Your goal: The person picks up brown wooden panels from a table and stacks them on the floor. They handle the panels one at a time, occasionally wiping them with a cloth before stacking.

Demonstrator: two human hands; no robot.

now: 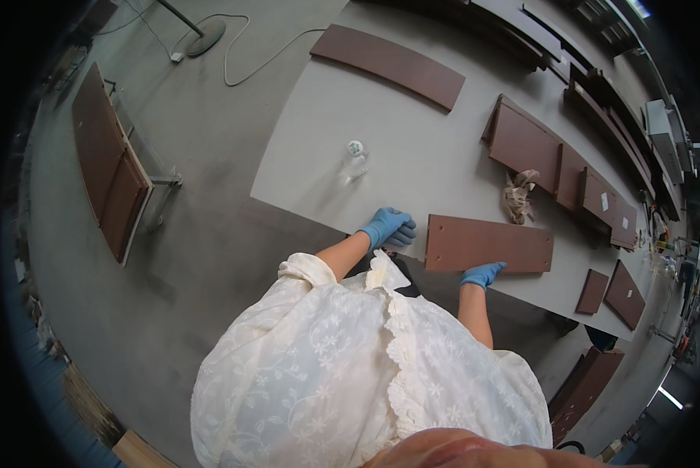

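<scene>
A brown rectangular board [490,245] with small holes near its ends lies at the table's near edge. My right hand [484,274], in a blue glove, grips this board by its near long edge; part of the fingers is hidden there. My left hand [390,227], also gloved in blue, is at the table edge left of the board and apart from it. Its fingers are curled together, and whatever may be inside them is hidden. Beyond the left hand, a clear bottle [355,159] with a white cap stands on the pale table [303,148].
Another long brown board [389,65] lies at the far side. Brown panels [528,145] are stacked to the right, beside crumpled brown paper [519,196]. Two small panels [592,292] lie near the right corner. A cart with brown panels [104,164] stands on the left.
</scene>
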